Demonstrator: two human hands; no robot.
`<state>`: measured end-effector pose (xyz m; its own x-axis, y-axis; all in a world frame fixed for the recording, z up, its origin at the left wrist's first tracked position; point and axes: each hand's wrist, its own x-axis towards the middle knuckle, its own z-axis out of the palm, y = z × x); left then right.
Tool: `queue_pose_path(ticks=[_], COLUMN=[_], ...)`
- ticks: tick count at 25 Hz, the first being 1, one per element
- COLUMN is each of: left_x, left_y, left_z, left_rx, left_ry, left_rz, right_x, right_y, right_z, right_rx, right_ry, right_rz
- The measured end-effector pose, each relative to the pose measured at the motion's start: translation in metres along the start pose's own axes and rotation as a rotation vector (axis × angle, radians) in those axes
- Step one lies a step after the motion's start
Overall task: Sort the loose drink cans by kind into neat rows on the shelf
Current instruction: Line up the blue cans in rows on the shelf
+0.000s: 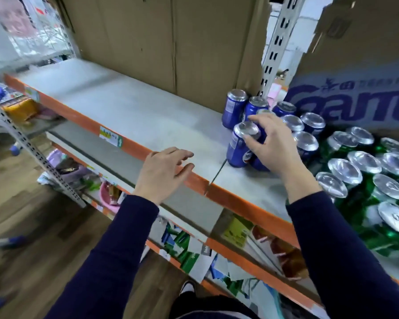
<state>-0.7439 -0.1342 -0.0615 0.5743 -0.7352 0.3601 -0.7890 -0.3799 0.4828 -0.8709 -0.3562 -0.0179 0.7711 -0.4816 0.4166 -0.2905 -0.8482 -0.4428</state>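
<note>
- Right hand (270, 143): fingers curled round the rim of the front blue can (238, 148), thumb on its near side; likely nudging it into line
- Blue cans (309, 122) stand upright, clustered towards the right of the shelf (124, 107); green cans (364, 171) packed just beside them, kinds kept apart
- Left hand (164, 171): fingers loosely spread, holding nothing, resting at the shelf's orange front edge, probably steadying the reach
</note>
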Motion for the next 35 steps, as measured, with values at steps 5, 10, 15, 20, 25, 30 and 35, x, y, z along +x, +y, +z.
queue_pose_path(ticks=[5,10,15,20,25,30,35], left_x=[0.054,0.101,0.15,0.222,0.281,0.291,0.289], left_y=[-0.02,-0.036,-0.057,-0.058,-0.04,-0.038,-0.052], left_z=[0.016,0.035,0.05,0.061,0.083,0.106,0.104], left_rx=[-0.083,-0.114,-0.172,-0.21,-0.224,-0.389,-0.435], left_ry=[-0.042,-0.057,-0.106,-0.228,-0.368,-0.517,-0.481], left_rz=[-0.005,0.062,0.175,0.283,0.339,0.277,0.306], right_x=[0.034,0.037,0.048,0.061,0.064,0.059,0.059], right_y=[0.012,0.011,0.005,-0.01,-0.029,-0.044,-0.04], right_z=[0.01,0.01,0.02,0.037,0.046,0.058,0.053], right_rx=[-0.222,-0.183,-0.252,-0.315,-0.332,-0.343,-0.241], right_ry=[-0.328,-0.261,-0.207,-0.154,-0.092,-0.001,-0.007], right_rz=[-0.034,0.009,0.107,0.243,0.408,0.523,0.519])
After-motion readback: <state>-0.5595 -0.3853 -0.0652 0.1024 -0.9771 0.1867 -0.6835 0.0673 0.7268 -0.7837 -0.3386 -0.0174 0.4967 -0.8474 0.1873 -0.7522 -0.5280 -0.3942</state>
